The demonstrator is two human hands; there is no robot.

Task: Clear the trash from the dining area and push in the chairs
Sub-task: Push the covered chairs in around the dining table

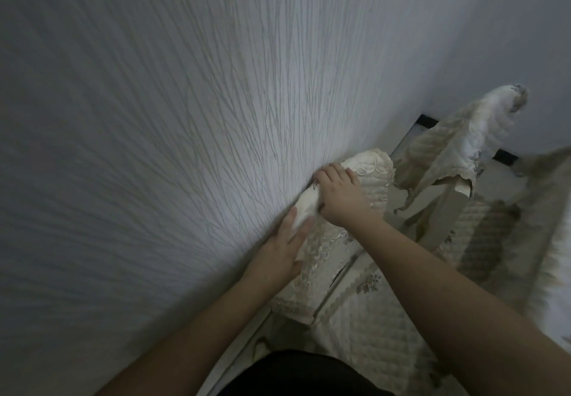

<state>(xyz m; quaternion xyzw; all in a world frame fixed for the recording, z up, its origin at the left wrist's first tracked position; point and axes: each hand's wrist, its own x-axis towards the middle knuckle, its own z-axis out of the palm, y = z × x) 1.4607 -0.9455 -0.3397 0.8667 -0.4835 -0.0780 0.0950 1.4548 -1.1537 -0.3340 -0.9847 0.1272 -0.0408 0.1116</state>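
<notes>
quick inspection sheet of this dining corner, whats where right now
surface: pale floor shows between the chairs
job's things: near chair, fabric-covered, backrest close to the wall; second covered chair beyond it
clutter: no trash seen
hands: left hand rests fingers flat against the near chair's top rail; right hand grips over that rail
cables: nothing seen
surroundings: textured wall on the left; blurred patterned cloth at the right edge

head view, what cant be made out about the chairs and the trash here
- Near chair, head view: legs and floor contact hidden by its cover and the arms.
- Left hand, right hand: on the chair's top; the grip underneath is hidden.
- Far chair: motion-blurred.
- Table: only a blurred cloth edge, cut off right.
- Trash: none in frame.
</notes>
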